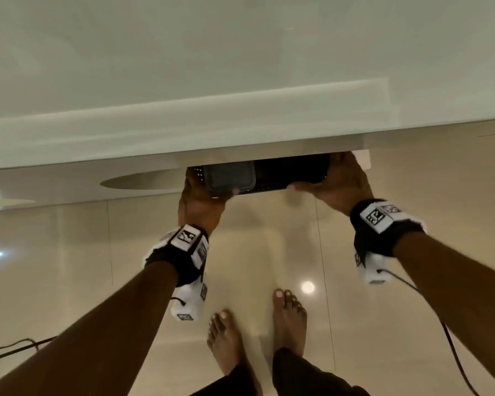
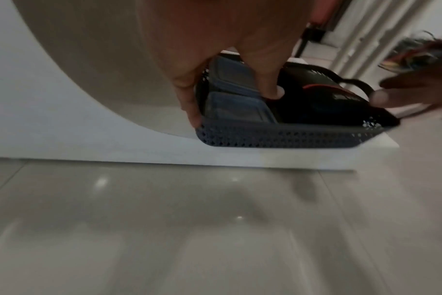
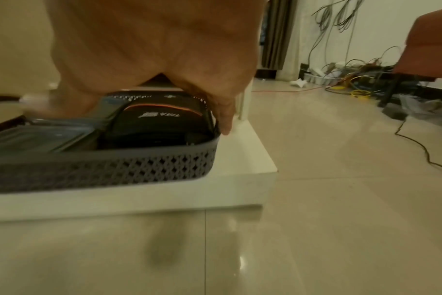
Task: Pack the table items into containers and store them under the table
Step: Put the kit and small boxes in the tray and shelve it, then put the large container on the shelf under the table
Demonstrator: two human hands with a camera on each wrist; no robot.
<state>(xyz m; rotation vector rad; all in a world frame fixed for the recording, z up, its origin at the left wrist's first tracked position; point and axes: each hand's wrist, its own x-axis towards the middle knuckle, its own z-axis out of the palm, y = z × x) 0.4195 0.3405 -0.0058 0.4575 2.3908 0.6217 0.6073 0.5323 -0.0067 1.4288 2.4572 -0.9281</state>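
Note:
A dark grey perforated basket [image 1: 269, 187] sits on the white lower shelf [image 2: 240, 157] under the glossy white table top [image 1: 183, 81], half hidden by its edge. In the basket lie lidded clear plastic containers [image 2: 235, 107] on the left and a black pouch with orange trim [image 3: 159, 121] on the right. My left hand [image 1: 203, 195] grips the basket's left end, thumb inside the rim and fingers [image 2: 189, 99] outside. At the right end my right hand [image 1: 343, 178] holds the rim, its fingers [image 3: 222, 113] down the outer wall [image 3: 114, 169].
The table's rounded pedestal [image 2: 76, 59] stands just left of the basket. The shelf ends at a corner [image 3: 265, 169] to the right. A tangle of cables [image 3: 353, 87] and a red chair [image 3: 429, 46] are further right. My bare feet [image 1: 255, 332] stand on glossy tiles.

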